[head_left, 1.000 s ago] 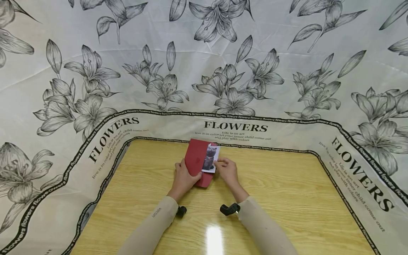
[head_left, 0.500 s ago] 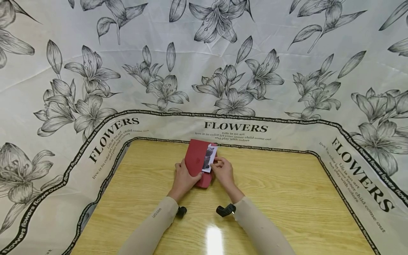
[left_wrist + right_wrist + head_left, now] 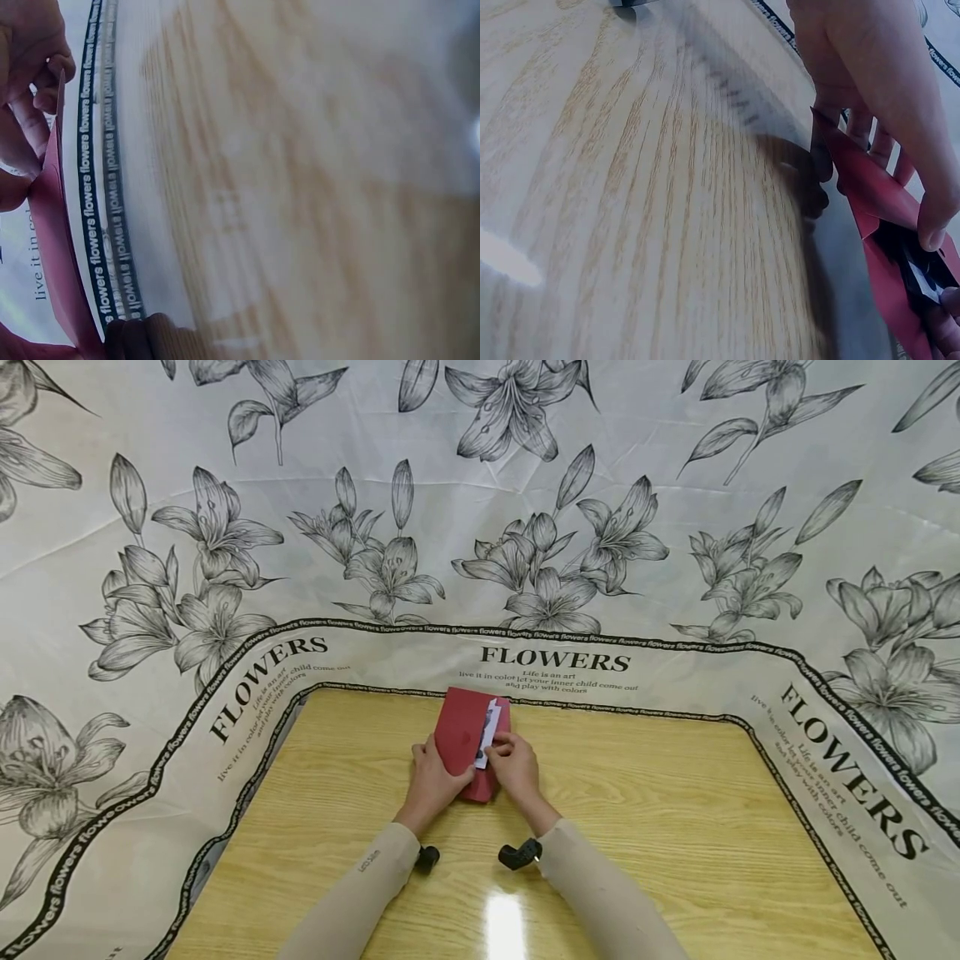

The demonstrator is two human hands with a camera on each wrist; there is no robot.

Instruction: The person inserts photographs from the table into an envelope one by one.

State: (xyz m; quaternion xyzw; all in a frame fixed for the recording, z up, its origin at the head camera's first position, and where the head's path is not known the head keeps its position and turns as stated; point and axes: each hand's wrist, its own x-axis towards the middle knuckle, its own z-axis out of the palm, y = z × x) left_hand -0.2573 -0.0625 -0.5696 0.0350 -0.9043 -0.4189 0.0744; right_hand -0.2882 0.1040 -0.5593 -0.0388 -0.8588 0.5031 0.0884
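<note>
A red paper envelope [image 3: 459, 727] is tilted in my left hand [image 3: 433, 783], with the thumb on its front near the lower opening edge and the fingers behind. A photo card [image 3: 490, 731] with a grey cat picture and white border stands partly inside the envelope's open side. My right hand [image 3: 517, 770] pinches the card's outer edge between thumb and fingers. In the right wrist view, the red envelope [image 3: 877, 191] gapes, and its inside looks dark around the card. The card's inner part is hidden by the envelope.
A light wood-grain table [image 3: 637, 827] lies under both hands. White cloth [image 3: 555, 568] with printed lilies and "FLOWERS" lettering rises behind and at the sides. A black band-like device [image 3: 520, 855] sits at the right wrist, another [image 3: 427, 859] at the left.
My right hand has moved left, pushing the cat photo further into the envelope, so a narrower strip of it shows. My left hand and the envelope have stayed nearly still.
</note>
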